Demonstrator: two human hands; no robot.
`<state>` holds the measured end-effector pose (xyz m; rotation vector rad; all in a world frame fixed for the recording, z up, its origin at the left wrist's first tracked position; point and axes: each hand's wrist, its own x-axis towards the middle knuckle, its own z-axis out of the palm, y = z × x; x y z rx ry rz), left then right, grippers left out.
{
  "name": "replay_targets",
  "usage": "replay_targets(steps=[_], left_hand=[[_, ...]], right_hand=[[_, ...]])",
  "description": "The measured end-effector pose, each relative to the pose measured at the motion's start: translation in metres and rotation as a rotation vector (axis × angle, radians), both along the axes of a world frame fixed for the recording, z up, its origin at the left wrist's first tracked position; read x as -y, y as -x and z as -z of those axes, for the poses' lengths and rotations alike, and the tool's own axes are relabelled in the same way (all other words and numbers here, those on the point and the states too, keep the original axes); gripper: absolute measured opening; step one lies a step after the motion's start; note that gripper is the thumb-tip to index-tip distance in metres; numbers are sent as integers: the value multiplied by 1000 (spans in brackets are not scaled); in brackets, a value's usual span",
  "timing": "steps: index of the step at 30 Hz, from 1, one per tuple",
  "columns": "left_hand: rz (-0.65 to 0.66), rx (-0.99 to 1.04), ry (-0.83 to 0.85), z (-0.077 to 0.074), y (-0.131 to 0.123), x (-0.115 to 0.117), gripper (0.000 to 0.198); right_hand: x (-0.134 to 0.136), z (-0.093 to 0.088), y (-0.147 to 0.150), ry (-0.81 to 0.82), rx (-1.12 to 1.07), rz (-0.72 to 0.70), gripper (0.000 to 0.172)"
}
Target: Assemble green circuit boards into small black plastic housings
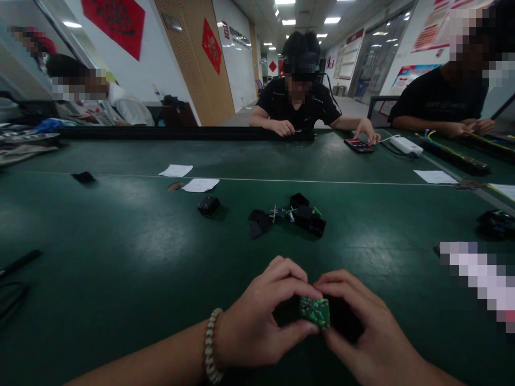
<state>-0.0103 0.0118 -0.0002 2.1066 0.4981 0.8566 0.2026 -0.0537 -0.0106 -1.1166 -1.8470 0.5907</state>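
Note:
A small green circuit board (315,311) with tiny soldered parts faces me, low in the head view. My left hand (269,311) pinches it between thumb and fingers, with a beaded bracelet at the wrist. Against the board's right side, my right hand (362,321) is curled round a black case (345,317), mostly hidden by the fingers. The two hands meet at the fingertips. Further up the table lies a cluster of open black cases (304,216), flat black covers (259,222) and small boards with wires (278,214).
A closed black box (208,206) lies left of the cluster on the green table (140,279). White papers (201,185) lie along the table seam. Across from me, a person (300,91) in black touches a phone (359,145). A black cable (16,268) is at far left.

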Motion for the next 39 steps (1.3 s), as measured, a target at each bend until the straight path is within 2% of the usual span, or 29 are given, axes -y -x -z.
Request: replay_targets(steps=[11, 19, 31, 35, 39], left_hand=[[-13, 30, 41, 1, 0, 0, 41], [-38, 75, 54, -3, -2, 1, 42], [-51, 32, -1, 2, -1, 3, 43], [-52, 66, 7, -1, -2, 1, 48], [-57, 52, 81, -3, -3, -1, 61]], right_hand=[[2, -1, -2, 35, -3, -9, 43], [3, -2, -3, 36, -49, 1, 48], [3, 0, -6, 58, -86, -20, 38], [3, -1, -5, 30, -116, 13, 36], [5, 1, -5, 29, -184, 49, 38]])
